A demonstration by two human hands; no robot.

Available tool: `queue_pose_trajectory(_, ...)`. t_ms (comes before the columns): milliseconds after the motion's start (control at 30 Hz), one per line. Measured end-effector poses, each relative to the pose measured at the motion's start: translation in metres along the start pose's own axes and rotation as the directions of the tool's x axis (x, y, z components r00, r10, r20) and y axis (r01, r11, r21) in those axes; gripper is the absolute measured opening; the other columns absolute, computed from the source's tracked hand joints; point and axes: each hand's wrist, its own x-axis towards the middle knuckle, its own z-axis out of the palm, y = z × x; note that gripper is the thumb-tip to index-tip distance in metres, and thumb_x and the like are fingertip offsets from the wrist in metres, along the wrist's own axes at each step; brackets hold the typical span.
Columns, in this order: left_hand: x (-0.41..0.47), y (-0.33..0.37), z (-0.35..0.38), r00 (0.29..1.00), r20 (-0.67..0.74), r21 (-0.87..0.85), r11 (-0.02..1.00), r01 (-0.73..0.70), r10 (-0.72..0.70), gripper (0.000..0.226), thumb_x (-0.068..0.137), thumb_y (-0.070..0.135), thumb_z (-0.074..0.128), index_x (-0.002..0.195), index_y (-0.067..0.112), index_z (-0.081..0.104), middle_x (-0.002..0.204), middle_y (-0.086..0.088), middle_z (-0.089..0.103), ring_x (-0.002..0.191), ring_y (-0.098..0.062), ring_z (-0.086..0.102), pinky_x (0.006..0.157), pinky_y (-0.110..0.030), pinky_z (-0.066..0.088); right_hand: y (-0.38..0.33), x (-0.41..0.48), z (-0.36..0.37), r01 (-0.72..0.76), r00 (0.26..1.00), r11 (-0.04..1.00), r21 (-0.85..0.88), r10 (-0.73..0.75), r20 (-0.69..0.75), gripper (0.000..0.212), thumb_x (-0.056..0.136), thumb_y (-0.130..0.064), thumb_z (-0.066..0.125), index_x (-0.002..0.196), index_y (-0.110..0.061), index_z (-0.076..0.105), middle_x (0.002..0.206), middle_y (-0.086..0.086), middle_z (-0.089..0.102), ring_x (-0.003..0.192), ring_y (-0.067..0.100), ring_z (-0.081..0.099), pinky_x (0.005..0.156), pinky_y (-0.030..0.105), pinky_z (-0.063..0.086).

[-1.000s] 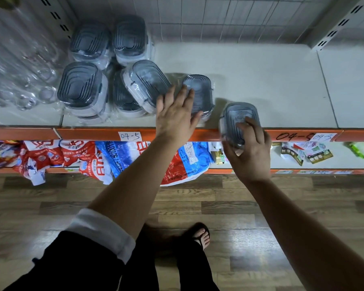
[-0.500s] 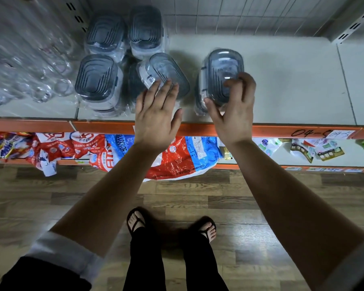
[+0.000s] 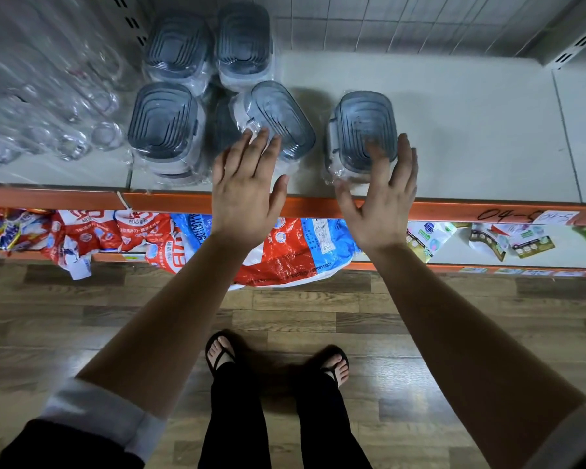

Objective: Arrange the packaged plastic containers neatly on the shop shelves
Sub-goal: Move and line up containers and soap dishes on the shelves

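- Head view: right hand grasps nothing, its fingers straight and spread around the near end of a wrapped container. Blur hides whether they touch.
- That container stands upright on the shelf, near the front edge.
- Left hand is flat and slack, fingertips over a tilted container beside the stacked containers.

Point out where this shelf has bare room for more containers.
Bare shelf runs rightward from the rightmost container and back to the tiled wall. Only a narrow gap separates that one from the tilted container. Left of that it's crowded: wrapped containers packed beside glassware.
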Motion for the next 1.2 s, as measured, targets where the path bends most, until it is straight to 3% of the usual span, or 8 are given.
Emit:
queue_pose_trajectory(133, -0.002, -0.007, -0.003, 1.0, -0.021, 0.013, 1.0, 0.002, -0.001, 0.052, 0.097, 0.035, 0.043, 0.141, 0.008, 0.048, 0.147, -0.009, 0.046, 0.138, -0.03, 0.039, 0.111, -0.046, 0.026, -0.016, 0.006, -0.005, 0.195, 0.981, 0.977, 0.083, -0.192, -0.038, 0.043, 0.09, -0.017, 0.059, 0.127, 0.003, 0.056, 0.143, 0.03, 0.041, 0.136, 0.047, 0.036, 0.108, 0.054, 0.038)
queue_pose_trajectory(267, -0.001, -0.021, -0.009, 0.999, -0.042, 0.023, 1.0, -0.002, 0.003, 0.052, 0.097, 0.036, 0.043, 0.141, 0.008, 0.047, 0.147, -0.009, 0.046, 0.138, -0.029, 0.039, 0.111, -0.046, 0.025, -0.05, 0.025, -0.001, 0.314, 0.938, 0.926, 0.209, -0.337, 0.084, 0.037, 0.086, 0.003, 0.051, 0.122, 0.006, 0.058, 0.128, 0.025, 0.053, 0.122, 0.039, 0.052, 0.105, 0.041, 0.043)
queue_pose_trajectory(367, 0.0, -0.037, -0.016, 0.998, -0.047, 0.026, 0.999, 0.035, -0.034, 0.053, 0.097, 0.037, 0.042, 0.142, 0.009, 0.045, 0.148, -0.009, 0.045, 0.138, -0.029, 0.038, 0.111, -0.045, 0.024, -0.08, 0.035, 0.016, 0.259, 0.92, 0.957, 0.129, -0.286, 0.269, 0.054, 0.089, -0.004, 0.047, 0.142, 0.004, 0.039, 0.145, 0.027, 0.037, 0.137, 0.041, 0.035, 0.116, 0.043, 0.028)
queue_pose_trajectory(467, 0.0, -0.053, -0.022, 0.997, -0.02, 0.027, 0.996, 0.079, -0.079, 0.055, 0.097, 0.037, 0.041, 0.145, 0.011, 0.042, 0.151, -0.007, 0.041, 0.139, -0.028, 0.035, 0.112, -0.044, 0.022, -0.093, 0.04, 0.034, 0.143, 0.925, 0.989, 0.046, -0.15, 0.35, 0.06, 0.099, -0.021, 0.045, 0.151, -0.002, 0.022, 0.156, 0.027, 0.017, 0.147, 0.04, 0.011, 0.12, 0.041, 0.009)
queue_pose_trajectory(600, -0.003, -0.076, -0.029, 0.997, -0.025, 0.023, 0.997, 0.072, -0.071, 0.053, 0.097, 0.034, 0.044, 0.144, 0.01, 0.043, 0.15, -0.009, 0.042, 0.14, -0.029, 0.035, 0.112, -0.046, 0.023, -0.099, 0.048, 0.045, -0.02, 0.918, 0.996, 0.087, -0.017, 0.397, 0.059, 0.097, -0.027, 0.049, 0.148, -0.006, 0.027, 0.158, 0.029, 0.007, 0.148, 0.044, 0.003, 0.119, 0.049, 0.013)
queue_pose_trajectory(667, -0.005, -0.085, -0.031, 0.998, -0.037, 0.036, 0.998, 0.042, -0.041, 0.052, 0.097, 0.033, 0.045, 0.143, 0.009, 0.045, 0.149, -0.01, 0.044, 0.138, -0.03, 0.037, 0.111, -0.046, 0.025, -0.099, 0.051, 0.048, -0.067, 0.914, 0.99, 0.121, 0.012, 0.405, 0.055, 0.093, -0.021, 0.053, 0.142, -0.005, 0.032, 0.157, 0.03, 0.011, 0.147, 0.044, 0.007, 0.118, 0.05, 0.016)
queue_pose_trajectory(833, -0.006, -0.107, -0.031, 0.999, -0.007, 0.038, 0.999, 0.032, -0.032, 0.055, 0.098, 0.036, 0.042, 0.146, 0.01, 0.041, 0.152, -0.009, 0.04, 0.14, -0.029, 0.034, 0.113, -0.046, 0.023, -0.098, 0.056, 0.05, -0.125, 0.926, 0.977, 0.175, 0.052, 0.373, 0.045, 0.089, -0.014, 0.051, 0.132, -0.005, 0.04, 0.135, 0.023, 0.04, 0.125, 0.041, 0.041, 0.105, 0.044, 0.036)
queue_pose_trajectory(1200, -0.013, -0.129, -0.031, 1.0, -0.005, 0.026, 1.0, 0.006, -0.006, 0.058, 0.097, 0.036, 0.042, 0.148, 0.01, 0.038, 0.154, -0.01, 0.036, 0.14, -0.031, 0.035, 0.115, -0.047, 0.021, -0.125, 0.037, 0.05, -0.136, 0.988, 0.973, 0.186, 0.12, 0.099, 0.055, 0.074, -0.043, 0.074, 0.111, -0.007, 0.056, 0.118, 0.016, 0.048, 0.106, 0.035, 0.051, 0.086, 0.036, 0.042)
